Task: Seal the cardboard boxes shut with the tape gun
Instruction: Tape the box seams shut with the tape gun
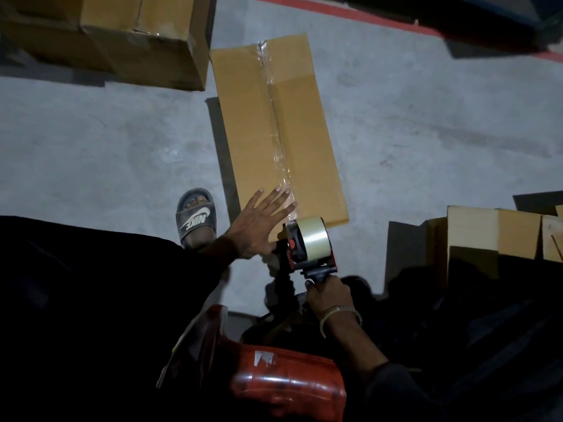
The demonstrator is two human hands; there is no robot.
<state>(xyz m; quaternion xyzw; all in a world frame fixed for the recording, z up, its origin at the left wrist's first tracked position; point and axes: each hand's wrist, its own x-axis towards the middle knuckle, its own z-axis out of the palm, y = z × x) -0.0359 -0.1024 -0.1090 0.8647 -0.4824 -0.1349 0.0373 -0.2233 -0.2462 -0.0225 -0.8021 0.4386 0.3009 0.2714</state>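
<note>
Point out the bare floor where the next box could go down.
Widest bare floor: right of the taped box, up to the red line. Another patch lies left of it, below the big carton. Crowded near the left hand, tape gun and open boxes.

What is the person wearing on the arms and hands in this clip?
Both hands are bare, no gloves. The right hand has a pale metal bracelet at the wrist and a dark sleeve further up the forearm. The left hand has no jewellery; its dark sleeve ends near the forearm.
</note>
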